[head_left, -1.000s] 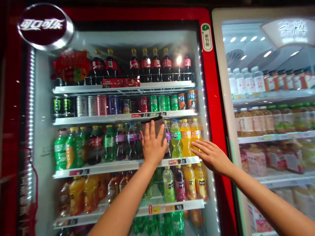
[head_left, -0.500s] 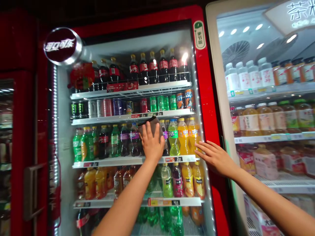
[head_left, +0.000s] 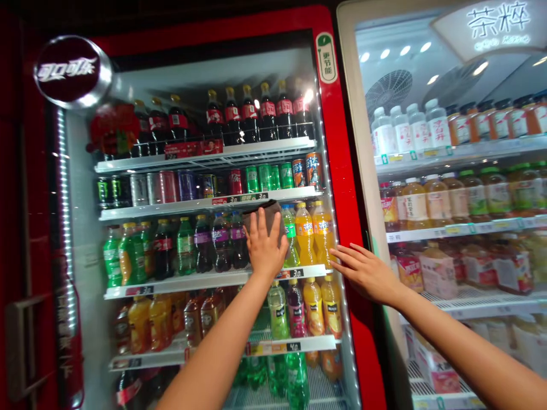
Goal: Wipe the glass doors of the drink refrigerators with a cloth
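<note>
My left hand (head_left: 265,245) lies with fingers spread over a dark grey-brown cloth (head_left: 277,219), holding it flat against the glass door of a red drinks fridge (head_left: 337,188). Behind the cloth, part of the third shelf's row of bottles is hidden. Just right of it show a green-labelled bottle (head_left: 290,236) and yellow orange-drink bottles (head_left: 305,233). My right hand (head_left: 363,272), its fingers stretched out, rests at the right edge of the door, on or close to the red frame. Nothing shows in it.
A second, pale-framed fridge (head_left: 348,34) with bottled tea stands close on the right. A round lit sign (head_left: 72,71) juts out at the red fridge's upper left. Another red cabinet with a handle (head_left: 23,347) is at the far left.
The view has turned slightly right. My left hand and the cloth have slid right across the glass, nearer the green-labelled bottle. My right hand stays about the same place by the door edge.
</note>
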A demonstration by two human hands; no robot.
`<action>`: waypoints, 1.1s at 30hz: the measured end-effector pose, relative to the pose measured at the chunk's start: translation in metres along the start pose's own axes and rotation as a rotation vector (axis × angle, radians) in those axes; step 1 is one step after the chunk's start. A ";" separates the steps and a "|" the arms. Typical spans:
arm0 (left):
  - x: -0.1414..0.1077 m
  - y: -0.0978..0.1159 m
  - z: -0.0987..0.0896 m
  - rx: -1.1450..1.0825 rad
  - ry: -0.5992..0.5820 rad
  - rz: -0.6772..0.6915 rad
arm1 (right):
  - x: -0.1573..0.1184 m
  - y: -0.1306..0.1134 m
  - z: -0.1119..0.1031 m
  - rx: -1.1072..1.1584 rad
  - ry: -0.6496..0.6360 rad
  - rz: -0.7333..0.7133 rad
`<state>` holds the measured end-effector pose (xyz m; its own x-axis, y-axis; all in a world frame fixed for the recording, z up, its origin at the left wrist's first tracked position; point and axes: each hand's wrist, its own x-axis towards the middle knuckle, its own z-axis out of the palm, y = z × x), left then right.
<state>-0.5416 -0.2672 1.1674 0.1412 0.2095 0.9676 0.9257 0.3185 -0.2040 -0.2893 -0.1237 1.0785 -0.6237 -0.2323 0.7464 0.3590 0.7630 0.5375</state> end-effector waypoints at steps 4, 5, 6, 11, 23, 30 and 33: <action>-0.041 0.012 0.001 -0.053 -0.176 0.483 | -0.007 -0.001 -0.001 -0.007 -0.007 -0.022; -0.050 0.008 -0.001 -0.071 -0.215 0.600 | -0.009 0.000 -0.002 -0.005 -0.010 -0.032; -0.055 0.004 -0.004 -0.083 -0.240 0.673 | -0.010 0.001 -0.003 -0.001 -0.014 -0.039; -0.016 0.018 -0.003 -0.031 -0.155 0.320 | -0.009 0.001 -0.008 0.007 -0.031 -0.029; -0.042 0.043 0.009 -0.142 -0.205 0.635 | -0.034 0.005 -0.019 0.080 -0.150 0.019; 0.017 0.088 0.022 -0.099 -0.033 0.097 | -0.028 0.005 -0.029 0.092 -0.143 0.078; -0.002 0.101 0.028 -0.138 -0.049 0.243 | -0.035 0.006 -0.033 0.083 -0.067 0.128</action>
<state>-0.4585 -0.2094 1.1410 0.3508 0.3102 0.8836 0.9063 0.1249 -0.4037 -0.2419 -0.1309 1.0685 -0.6224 -0.0914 0.7774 0.3813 0.8319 0.4031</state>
